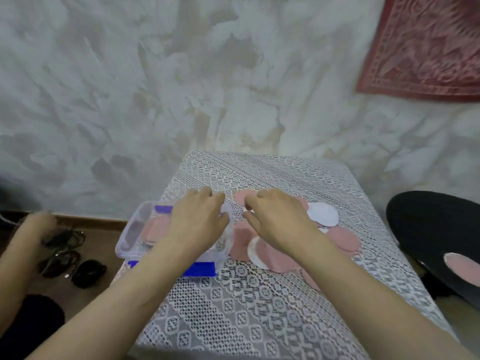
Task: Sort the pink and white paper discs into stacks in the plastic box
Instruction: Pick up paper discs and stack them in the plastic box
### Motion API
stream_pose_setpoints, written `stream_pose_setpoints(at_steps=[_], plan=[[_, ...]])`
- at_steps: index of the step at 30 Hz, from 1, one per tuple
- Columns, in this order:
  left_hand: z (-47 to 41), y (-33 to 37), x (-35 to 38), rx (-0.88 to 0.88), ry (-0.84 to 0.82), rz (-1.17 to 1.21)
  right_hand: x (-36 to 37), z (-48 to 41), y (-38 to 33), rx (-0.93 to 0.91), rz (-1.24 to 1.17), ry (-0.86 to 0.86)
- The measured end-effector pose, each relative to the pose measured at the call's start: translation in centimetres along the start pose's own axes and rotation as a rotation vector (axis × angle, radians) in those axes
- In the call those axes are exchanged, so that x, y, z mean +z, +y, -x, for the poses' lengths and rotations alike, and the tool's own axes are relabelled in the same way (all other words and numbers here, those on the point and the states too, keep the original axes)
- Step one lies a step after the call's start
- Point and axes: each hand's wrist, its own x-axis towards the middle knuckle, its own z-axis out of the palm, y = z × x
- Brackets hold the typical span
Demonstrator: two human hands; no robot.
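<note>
Left hand fingers slack over plastic box; right hand grip unclear. I'd peel one pink disc only.

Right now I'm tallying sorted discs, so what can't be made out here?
Head view:
1. Inside the plastic box: the left hand covers most of it. Only pink discs show, count unknown.
2. The loose pile on the table: the right hand hides part.
3. Whether either hand holds a disc: fingertips are blurred.
</note>
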Motion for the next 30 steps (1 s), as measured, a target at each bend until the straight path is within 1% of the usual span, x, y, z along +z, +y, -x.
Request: stream_pose_setpoints(at_steps=[6,9,11,13,15,19,21,24,28,30], plan=[[-1.4,8.1,2.0,0.106,-0.009,0.029,1.2,4.9,6.5,0.213,0.014,-0.011],[-0.5,11.0,4.5,0.118,-0.037,0.067,3.4,7.4,8.3,0.309,-0.015,-0.05],[0.7,12.1,6.1,0.135,-0.072,0.05,5.1,9.0,8.6,0.346,-0.079,-0.062],[1.5,12.5,7.3,0.119,-0.056,0.046,6.2,9.9,8.6,0.347,-0.141,-0.033],[1.5,12.4,8.0,0.103,0.008,0.085,6.4,10.0,9.1,0.362,-0.2,-0.021],[1.0,12.5,8.8,0.125,0.096,0.161,5.6,9.4,11.0,0.393,-0.339,-0.076],[1.0,12.6,9.0,0.127,0.1,0.158,5.3,9.6,12.0,0.422,-0.42,-0.045],[1.0,12.4,9.2,0.118,0.073,0.172,5.6,10.1,13.4,0.497,-0.479,0.018],[1.2,12.3,8.9,0.11,0.056,0.219,6.2,11.6,14.3,0.602,-0.48,0.043],[1.7,12.2,8.6,0.118,0.033,0.242,6.3,12.6,13.9,0.603,-0.439,0.018]])
